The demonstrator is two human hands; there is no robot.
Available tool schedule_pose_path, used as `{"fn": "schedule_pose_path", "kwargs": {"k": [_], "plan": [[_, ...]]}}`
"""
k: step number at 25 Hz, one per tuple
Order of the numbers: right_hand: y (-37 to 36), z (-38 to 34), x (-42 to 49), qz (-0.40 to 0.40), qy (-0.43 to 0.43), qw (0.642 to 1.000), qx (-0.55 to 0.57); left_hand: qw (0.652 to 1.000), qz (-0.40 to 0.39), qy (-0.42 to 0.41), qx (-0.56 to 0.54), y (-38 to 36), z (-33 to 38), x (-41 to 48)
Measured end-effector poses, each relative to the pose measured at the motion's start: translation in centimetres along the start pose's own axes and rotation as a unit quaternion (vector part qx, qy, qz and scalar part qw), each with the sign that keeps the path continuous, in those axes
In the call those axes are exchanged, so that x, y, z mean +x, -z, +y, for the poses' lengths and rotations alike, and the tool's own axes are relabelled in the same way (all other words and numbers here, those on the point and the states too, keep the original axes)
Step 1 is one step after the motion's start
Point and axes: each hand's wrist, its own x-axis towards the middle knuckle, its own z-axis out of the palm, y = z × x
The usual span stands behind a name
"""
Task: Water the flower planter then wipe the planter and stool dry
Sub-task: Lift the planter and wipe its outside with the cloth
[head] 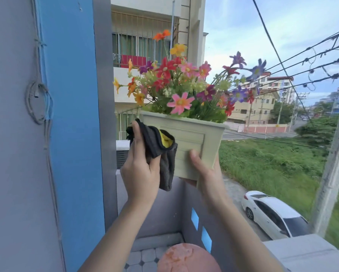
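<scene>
A pale green rectangular planter (192,138) full of colourful flowers (181,85) is lifted up in front of me, tilted slightly. My right hand (206,171) grips its lower right corner, thumb on the front face and fingers underneath. My left hand (140,163) holds a dark grey cloth with a yellow inner side (160,148) against the planter's left end. The round pink stool (186,258) stands below at the bottom of the view, with wet patches on its seat.
A blue and grey wall (70,114) with cables stands close on the left. A grey balcony wall (164,209) runs ahead and to the right. Beyond it lie a street, a white car (272,214), grass and power lines.
</scene>
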Motion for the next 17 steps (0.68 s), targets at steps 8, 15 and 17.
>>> {"fn": "schedule_pose_path", "kwargs": {"k": [8,15,17], "plan": [[1.0,-1.5,0.6,-0.040,-0.004,0.999,0.015,1.000,0.006,-0.014,0.000,0.3,1.8,-0.8],[2.4,-2.1,1.4,-0.020,-0.020,0.999,0.018,0.994,-0.096,-0.053,0.018,0.3,-0.8,-3.9],[2.7,-1.8,1.5,-0.025,-0.020,0.999,0.006,0.996,-0.064,-0.051,0.031,0.4,-0.5,-1.8]]}}
